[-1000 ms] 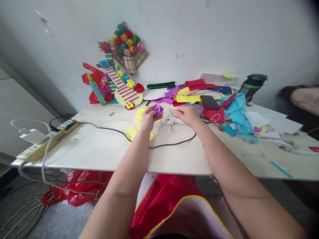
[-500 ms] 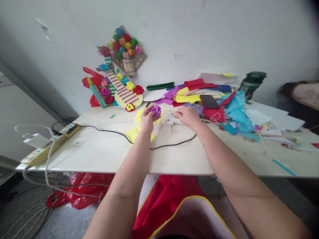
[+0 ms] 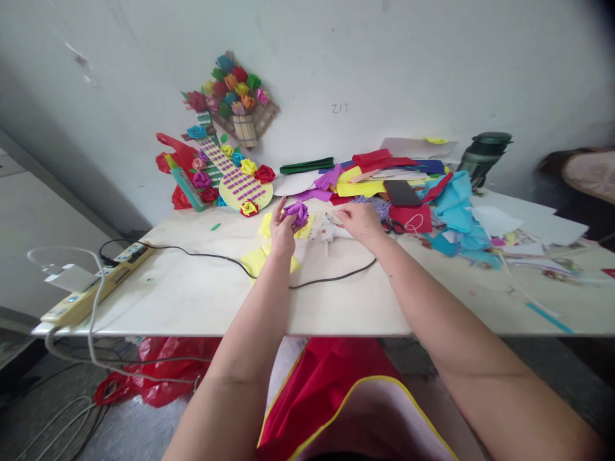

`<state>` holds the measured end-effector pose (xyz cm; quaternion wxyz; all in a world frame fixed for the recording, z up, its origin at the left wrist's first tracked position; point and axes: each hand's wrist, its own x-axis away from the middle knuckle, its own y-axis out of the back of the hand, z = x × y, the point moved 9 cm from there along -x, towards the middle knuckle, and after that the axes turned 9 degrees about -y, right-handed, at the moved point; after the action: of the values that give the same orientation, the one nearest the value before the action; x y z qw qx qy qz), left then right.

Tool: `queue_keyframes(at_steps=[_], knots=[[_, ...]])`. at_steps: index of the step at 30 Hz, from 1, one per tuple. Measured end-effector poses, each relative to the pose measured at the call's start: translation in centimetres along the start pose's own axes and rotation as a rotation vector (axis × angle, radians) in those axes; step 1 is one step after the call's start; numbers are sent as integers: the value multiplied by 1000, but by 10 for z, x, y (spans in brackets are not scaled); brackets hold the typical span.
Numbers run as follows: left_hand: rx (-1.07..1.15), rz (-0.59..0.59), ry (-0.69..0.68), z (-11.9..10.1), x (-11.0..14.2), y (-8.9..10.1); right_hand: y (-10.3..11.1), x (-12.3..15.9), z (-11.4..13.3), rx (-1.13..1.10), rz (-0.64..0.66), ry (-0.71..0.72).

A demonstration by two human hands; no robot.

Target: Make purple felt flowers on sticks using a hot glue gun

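My left hand (image 3: 283, 232) holds a purple crepe-paper flower (image 3: 296, 212) between thumb and fingers, above the table. To its right, my right hand (image 3: 361, 219) is closed in a pinch; what its fingertips hold, if anything, is too small to make out. Just below that hand lies a white glue gun (image 3: 330, 232), partly covered by it. Pieces of yellow paper (image 3: 257, 261) lie under and beside my left hand. Black-handled scissors (image 3: 394, 226) rest right of my right hand.
A black cord (image 3: 331, 280) crosses the table near my forearms from the power strip (image 3: 67, 307). A flower-decorated paper guitar (image 3: 245, 186) and a glue bottle (image 3: 187, 184) stand at the back left. Coloured paper (image 3: 360, 187), a phone (image 3: 402, 193) and a bottle (image 3: 483, 159) are at the right.
A thin stick seen at my right hand before no longer shows. The fingers of my left hand have shifted on the purple flower. The scissors show more clearly.
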<state>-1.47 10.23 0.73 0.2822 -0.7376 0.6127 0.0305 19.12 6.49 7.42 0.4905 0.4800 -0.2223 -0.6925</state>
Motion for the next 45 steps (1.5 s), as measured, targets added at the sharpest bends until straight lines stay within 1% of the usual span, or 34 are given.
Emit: queue_keyframes(at_steps=[4, 7, 10, 15, 20, 22, 27, 29, 32, 35, 39, 45], knots=[[-14, 2, 12, -2, 4, -5, -12, 1, 7, -206, 36, 9], [-6, 62, 9, -1, 7, -14, -19, 0, 8, -350, 42, 10], [-45, 117, -3, 0, 11, -21, -21, 0, 7, -421, 33, 1], [-145, 158, -75, -7, 15, -29, -21, -1, 6, -406, 40, -32], [-153, 194, -88, -14, 21, -38, -23, -2, 1, -359, 57, -84], [-159, 196, -98, -15, 22, -40, -22, -2, 0, -337, 50, -92], [-237, 171, -171, -16, 22, -40, -17, 1, 5, -245, 40, -79], [-249, 171, -171, -14, 22, -40, -15, 3, 7, -183, 37, -77], [-248, 178, -134, -10, 21, -39, -12, 5, 10, -94, 38, -73], [-255, 180, -125, -8, 20, -38, -10, 6, 10, -50, 30, -80], [-260, 167, -178, -9, 18, -36, -8, 4, 8, -94, -22, -72], [-166, 137, -168, -9, 16, -34, -6, -2, -5, -232, -76, -98]])
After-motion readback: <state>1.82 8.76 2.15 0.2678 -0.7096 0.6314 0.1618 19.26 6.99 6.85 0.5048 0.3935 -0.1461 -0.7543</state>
